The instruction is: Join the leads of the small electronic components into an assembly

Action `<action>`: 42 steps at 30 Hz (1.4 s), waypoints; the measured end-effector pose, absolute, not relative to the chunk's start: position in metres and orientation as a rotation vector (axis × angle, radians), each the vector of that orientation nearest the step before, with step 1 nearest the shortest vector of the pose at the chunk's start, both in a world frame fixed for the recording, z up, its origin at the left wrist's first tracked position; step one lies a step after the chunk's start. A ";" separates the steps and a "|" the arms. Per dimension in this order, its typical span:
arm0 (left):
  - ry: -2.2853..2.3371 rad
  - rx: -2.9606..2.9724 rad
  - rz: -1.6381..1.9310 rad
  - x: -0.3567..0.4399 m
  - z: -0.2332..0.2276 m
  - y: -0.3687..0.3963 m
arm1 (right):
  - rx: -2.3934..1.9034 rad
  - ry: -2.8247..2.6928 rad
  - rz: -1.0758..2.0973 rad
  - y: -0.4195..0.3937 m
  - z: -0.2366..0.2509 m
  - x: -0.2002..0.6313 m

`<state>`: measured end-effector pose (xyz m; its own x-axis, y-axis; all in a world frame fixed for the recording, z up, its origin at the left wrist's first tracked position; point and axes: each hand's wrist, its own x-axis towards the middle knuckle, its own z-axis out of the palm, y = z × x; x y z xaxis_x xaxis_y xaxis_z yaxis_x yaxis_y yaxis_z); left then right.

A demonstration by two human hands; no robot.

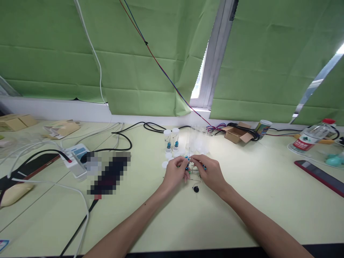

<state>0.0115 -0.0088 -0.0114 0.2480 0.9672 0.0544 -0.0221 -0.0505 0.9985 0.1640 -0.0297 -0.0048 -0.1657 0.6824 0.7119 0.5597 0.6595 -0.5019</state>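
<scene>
One pale green table (268,200) fills the lower half of the view, and its front edge is cut off by the frame. Two green blinds (134,53) hang behind its far edge. Two bare forearms reach in from the front edge to the middle of the table. The left hand (175,174) and right hand (211,173) are brought close together there, fingertips nearly meeting, and are pinched on a cluster of small blue parts (188,165) with thin wire leads; how many parts are held cannot be counted, since the fingers cover most of them. One small black part (196,189) lies on the table just in front of the hands. Two clear vials (171,140) stand upright just behind the hands, each with a blue part inside. More clear vials (197,143) beside them are washed out and hard to count. One open cardboard box (236,134) sits near the far edge, right of the middle. One bottle (311,138) lies toward the far right corner. A pixelated patch (109,172) hides things left of the hands.
</scene>
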 end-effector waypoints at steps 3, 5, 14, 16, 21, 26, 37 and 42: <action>0.987 1.362 1.079 0.011 -0.015 -0.008 | -1.013 -1.806 0.175 -0.030 -0.006 0.164; 0.988 1.361 1.081 0.011 -0.017 -0.007 | -1.025 -1.790 0.224 -0.030 -0.007 0.164; 0.999 1.340 1.082 0.012 -0.016 -0.006 | -1.044 -1.755 0.340 -0.030 -0.004 0.163; 0.999 1.339 1.082 0.012 -0.016 -0.007 | -1.044 -1.750 0.345 -0.030 -0.003 0.163; 0.991 1.327 1.087 0.013 -0.014 -0.009 | -1.001 -1.742 0.335 -0.030 -0.005 0.164; 0.992 1.318 1.094 0.013 -0.014 -0.009 | -1.019 -1.743 0.314 -0.030 -0.004 0.163; 0.983 1.331 1.102 0.012 -0.014 -0.009 | -1.054 -1.707 0.322 -0.033 0.004 0.162; 1.002 1.349 1.100 0.012 -0.012 -0.009 | -1.058 -1.744 0.264 -0.032 0.002 0.163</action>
<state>0.0116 -0.0092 -0.0118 0.2183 0.9732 0.0722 -0.0189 -0.0697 0.9974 0.1626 -0.0319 0.0025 -0.0791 0.7536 0.6526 0.5263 0.5875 -0.6147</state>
